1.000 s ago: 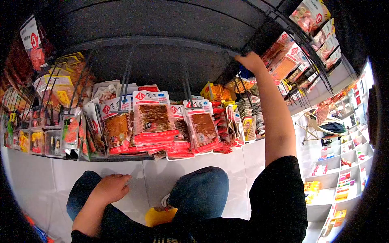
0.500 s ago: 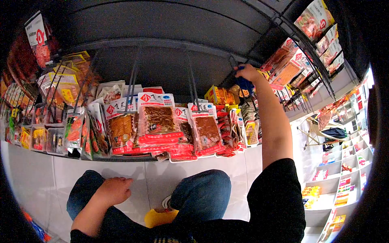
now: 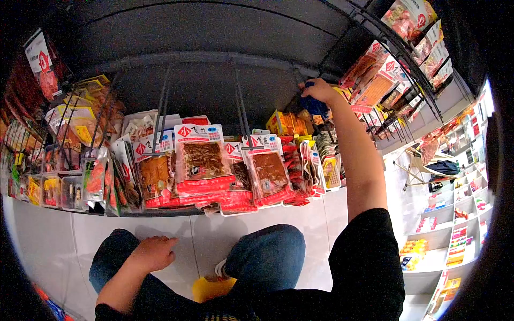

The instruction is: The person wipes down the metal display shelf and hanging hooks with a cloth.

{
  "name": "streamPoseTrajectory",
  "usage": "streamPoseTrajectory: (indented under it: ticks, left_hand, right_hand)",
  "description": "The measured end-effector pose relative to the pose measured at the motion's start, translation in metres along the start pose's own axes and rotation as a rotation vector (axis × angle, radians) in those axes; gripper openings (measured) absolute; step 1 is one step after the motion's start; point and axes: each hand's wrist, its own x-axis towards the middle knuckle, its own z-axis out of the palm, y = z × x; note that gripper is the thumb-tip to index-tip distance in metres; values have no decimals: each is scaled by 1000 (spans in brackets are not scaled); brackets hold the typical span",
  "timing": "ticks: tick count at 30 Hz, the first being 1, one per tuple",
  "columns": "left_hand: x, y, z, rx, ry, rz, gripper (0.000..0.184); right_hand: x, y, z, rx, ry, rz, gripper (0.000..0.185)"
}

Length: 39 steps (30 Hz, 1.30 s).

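My right hand [image 3: 319,92] reaches to the back of the shelf, fingers closed on the top of a blue packet [image 3: 316,107]. Most of that packet's lower part is hidden behind my forearm and other goods. Just left of it lie yellow-orange packets [image 3: 289,124], and a row of thin upright packets [image 3: 326,144] stands in front. My left hand [image 3: 155,253] rests over my left knee, holding nothing, one finger stretched out. Flat vacuum-sealed meat packs with red and white labels, such as this front pack [image 3: 203,160], are heaped at the shelf's middle.
Metal display hooks [image 3: 239,101] jut from the dark back panel [image 3: 214,32]. Bagged snacks [image 3: 80,120] and plastic tubs fill the left side. More packs [image 3: 383,80] hang at the upper right. White shelves [image 3: 436,235] with goods and a folding stool [image 3: 436,168] stand farther right.
My right hand has shifted slightly left and down with the blue packet, which shows more beneath the fingers. The view has tilted a little; my left hand stays on the knee.
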Motion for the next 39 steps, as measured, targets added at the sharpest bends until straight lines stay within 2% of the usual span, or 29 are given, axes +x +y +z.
streamPoseTrajectory:
  ticks: [1,2,4,8,10,12,14,18,20,21,22,24,26,27,28,30,32,34,35,37,39]
  left_hand:
    - [1,1,0,7,-8,1,45]
    - [1,0,3,3,-12,-7,45]
    - [1,-4,7,20,64,60,40]
    - [3,3,-3,39,-15,-9,40]
    - [2,2,0,22,52,7,40]
    - [0,3,-3,23,60,18,40]
    - [-4,6,-4,22,59,32,41]
    - [-9,12,-10,12,72,40,41]
    - [-10,10,-11,13,80,36,41]
    - [-11,8,-10,14,78,42,42]
    - [-10,6,-8,12,75,50,42]
    - [-9,-1,0,-7,69,55,43]
    - [-5,-2,1,-21,61,71,43]
    - [-7,-1,-3,-1,12,36,45]
    - [-8,0,-6,19,-37,-2,47]
    - [-7,0,-8,27,-48,-11,47]
    - [-7,-1,-7,34,-61,-24,46]
    - [-8,-2,-4,9,49,32,43]
    - [-8,-2,-3,4,41,34,43]
    - [-5,-2,-4,-20,114,90,42]
    - [-2,0,-6,-34,98,105,42]
  right_hand:
    - [-5,-6,0,276,-37,20,28]
    - [-7,-10,-2,280,-45,18,28]
    - [-4,-13,-1,40,-47,-45,27]
    - [5,-16,-4,-157,-88,5,30]
    - [15,-4,9,-710,128,-320,33]
    - [30,2,12,-793,65,-282,37]
    - [18,-15,6,-504,-10,26,40]
    - [-10,-27,-3,-375,-7,-102,47]
    - [-49,-61,-11,-263,57,-78,49]
    - [-28,-45,-21,-352,-29,12,47]
    - [-20,-37,-33,-350,-34,7,47]
    - [-8,-23,-53,141,-60,89,43]
    - [8,-9,-60,318,191,30,41]
    - [21,-8,-56,282,341,31,40]
    - [30,-5,-54,282,338,34,40]
    - [46,-8,-38,-229,659,-428,39]
    - [44,-28,-24,-206,588,-419,40]
    - [48,-31,-14,-485,399,-353,42]
    - [47,-31,-14,-475,354,-285,42]
    - [46,-31,-15,-511,336,-305,42]
    - [47,-26,-19,-556,324,-322,42]
